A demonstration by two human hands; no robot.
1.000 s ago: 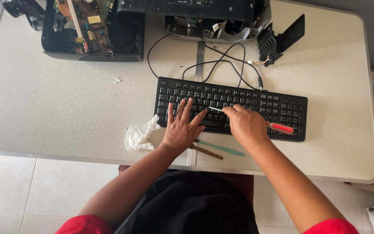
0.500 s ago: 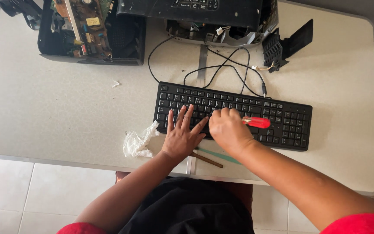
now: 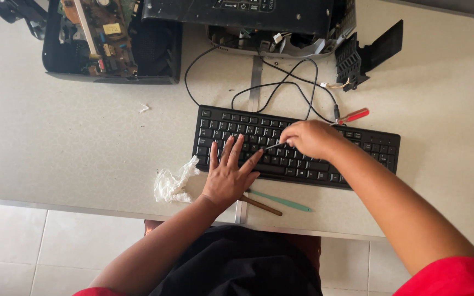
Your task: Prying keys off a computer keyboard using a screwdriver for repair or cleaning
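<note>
Nearest the bottom of the frame, the person's 2 forearms reach up over the near table edge [image 3: 111, 211]. The left hand [image 3: 229, 175] lies flat with fingers spread on the lower middle rows of the black keyboard [image 3: 357, 159], pinning it to the table. The right hand [image 3: 311, 138], at frame centre, is closed around a red-handled screwdriver [image 3: 352, 115]; its thin shaft comes out toward the left and the tip sits among the keys just beside the left fingertips.

As a judgement, the prying or cleaning work on the keys looks early: every keycap seen appears seated, none lies loose on the table, and the whole right half of the keyboard looks untouched.

Just below the keyboard lie a green stick tool [image 3: 281, 201] and a brown stick [image 3: 260, 205], close to the table's front edge. A crumpled white tissue [image 3: 172, 183] rests left of the left wrist.

Open room is widest at the left of the frame, a bare stretch of table. Farther up, looping black cables [image 3: 297, 87] crowd the keyboard's top edge. Beyond, an opened device with a circuit board [image 3: 105, 38] fills the upper left, a dismantled black machine [image 3: 259, 16] the upper middle, and a loose black plastic part [image 3: 366, 55] the upper right.
</note>
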